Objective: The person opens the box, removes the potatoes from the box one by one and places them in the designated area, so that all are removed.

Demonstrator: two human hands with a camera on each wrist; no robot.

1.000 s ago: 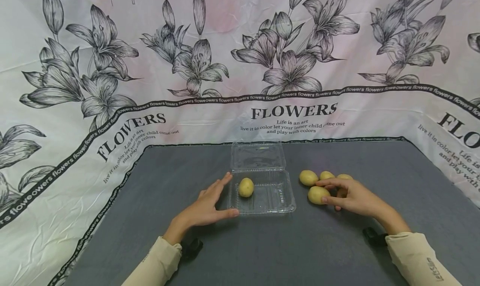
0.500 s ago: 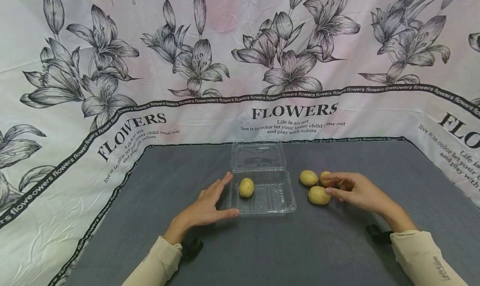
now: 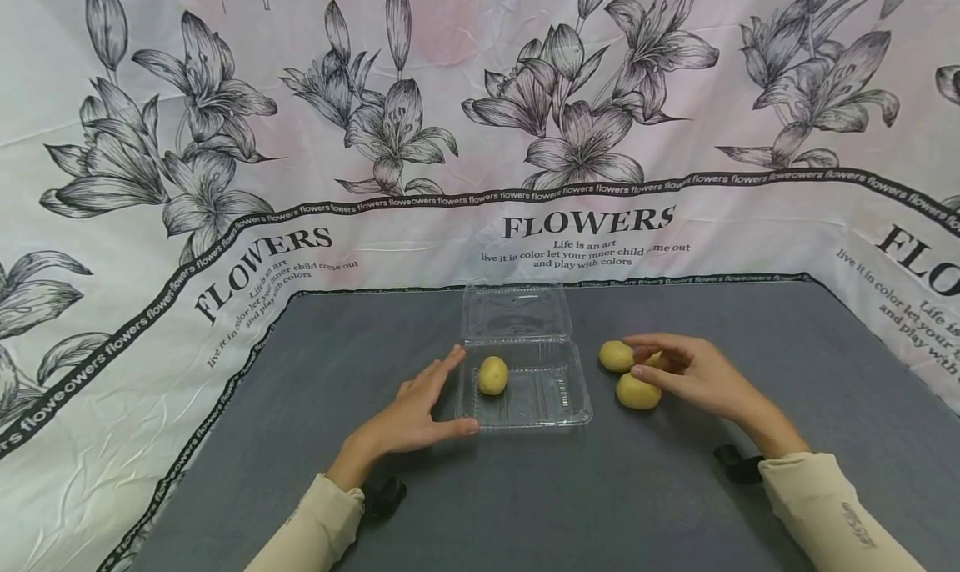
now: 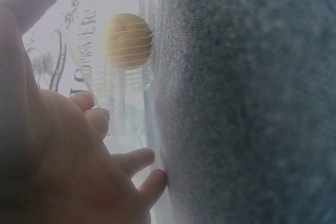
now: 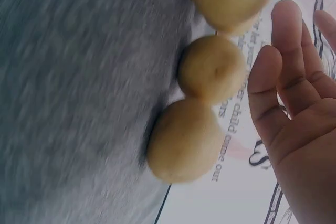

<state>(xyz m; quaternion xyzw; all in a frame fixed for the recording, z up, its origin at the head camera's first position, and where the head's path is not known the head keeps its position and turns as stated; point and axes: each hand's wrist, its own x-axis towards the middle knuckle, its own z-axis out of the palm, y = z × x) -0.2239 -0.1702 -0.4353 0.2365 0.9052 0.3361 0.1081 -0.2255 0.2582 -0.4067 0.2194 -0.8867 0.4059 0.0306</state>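
Note:
My left hand [image 3: 416, 409] lies spread at the left side of a clear plastic clamshell box [image 3: 551, 422], fingertips at the rim and thumb at the front corner. One yellow potato [image 3: 492, 375] sits in the box's left half; it shows through the ribbed wall in the left wrist view. To the right of the box, my right hand [image 3: 701, 380] hovers over a small group of potatoes, fingers loosely bent and holding nothing. A potato [image 3: 616, 356] and a nearer potato [image 3: 638, 392] show left of the fingers; others are partly hidden behind them. The right wrist view shows a smaller potato [image 5: 212, 70] between two larger ones.
The box's lid [image 3: 516, 312] stands open toward the back, near the flowered cloth backdrop [image 3: 420, 255]. A grey cloth [image 3: 555, 505] covers the table. Dark wrist cameras sit under both cuffs.
My right hand shifted right off the front potato, then came back left and a little farther over the group. The left hand, the box and its potato stayed put.

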